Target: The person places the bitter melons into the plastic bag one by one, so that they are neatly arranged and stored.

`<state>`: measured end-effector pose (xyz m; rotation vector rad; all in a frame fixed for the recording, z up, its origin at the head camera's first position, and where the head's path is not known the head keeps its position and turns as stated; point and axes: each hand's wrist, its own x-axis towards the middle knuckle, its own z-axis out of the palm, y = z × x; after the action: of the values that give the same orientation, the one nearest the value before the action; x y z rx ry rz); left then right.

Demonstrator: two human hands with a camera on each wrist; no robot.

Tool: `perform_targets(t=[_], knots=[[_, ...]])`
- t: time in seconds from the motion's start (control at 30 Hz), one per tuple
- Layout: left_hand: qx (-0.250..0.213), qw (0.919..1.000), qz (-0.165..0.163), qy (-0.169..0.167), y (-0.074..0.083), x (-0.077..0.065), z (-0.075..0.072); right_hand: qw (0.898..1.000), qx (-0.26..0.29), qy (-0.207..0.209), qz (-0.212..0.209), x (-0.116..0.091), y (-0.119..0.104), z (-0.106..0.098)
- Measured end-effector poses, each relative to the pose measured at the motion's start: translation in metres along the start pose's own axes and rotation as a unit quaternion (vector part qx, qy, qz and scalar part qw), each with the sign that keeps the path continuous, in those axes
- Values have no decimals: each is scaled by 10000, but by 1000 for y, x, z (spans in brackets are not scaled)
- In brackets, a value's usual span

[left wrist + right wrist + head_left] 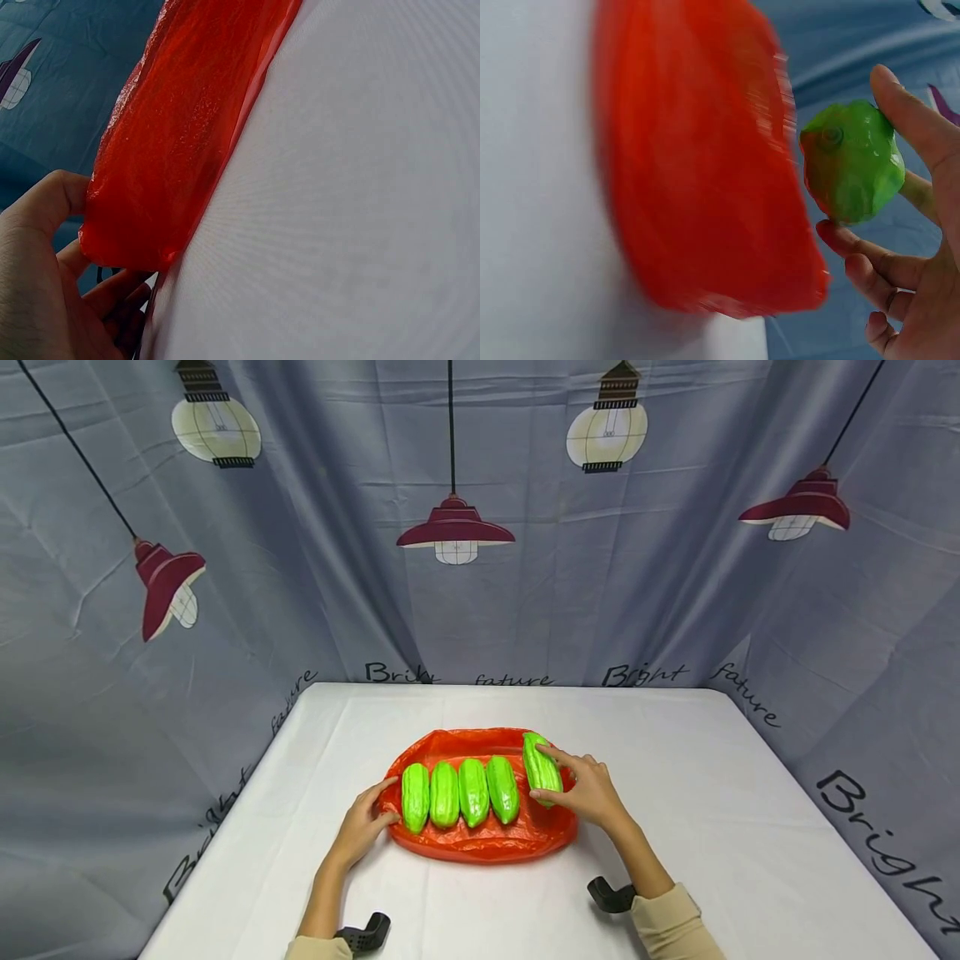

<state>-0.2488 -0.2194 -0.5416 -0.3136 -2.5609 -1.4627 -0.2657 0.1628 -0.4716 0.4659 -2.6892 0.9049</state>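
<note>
A ridged green gourd (542, 770) is held by my right hand (588, 785) at the right end of an oval tray (487, 852) covered in crinkled red plastic. Thumb and fingers hold it from its two sides; the right wrist view shows the lobed end of the gourd (853, 161) above the rim. Several more such gourds (444, 795) lie side by side in the tray, lengthwise away from me. At the tray's left edge my left hand (362, 828) grips the rim. In the left wrist view its thumb and fingers bend round the red plastic (161, 165).
The tray stands on a table with a white cloth (465, 910). A grey-blue curtain (315, 527) printed with lamps and lettering surrounds the back and sides. Black devices (366, 933) are strapped to both wrists.
</note>
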Motion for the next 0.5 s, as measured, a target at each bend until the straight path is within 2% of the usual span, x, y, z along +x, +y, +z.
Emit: perform_targets(t=[0.17, 0.5], knots=[[11, 10000, -81, -45, 0, -1, 1, 9995, -316, -7, -101, -2, 1, 13], [87, 9999, 60, 35, 2, -1, 2, 9943, -1045, -182, -81, -3, 7, 26]])
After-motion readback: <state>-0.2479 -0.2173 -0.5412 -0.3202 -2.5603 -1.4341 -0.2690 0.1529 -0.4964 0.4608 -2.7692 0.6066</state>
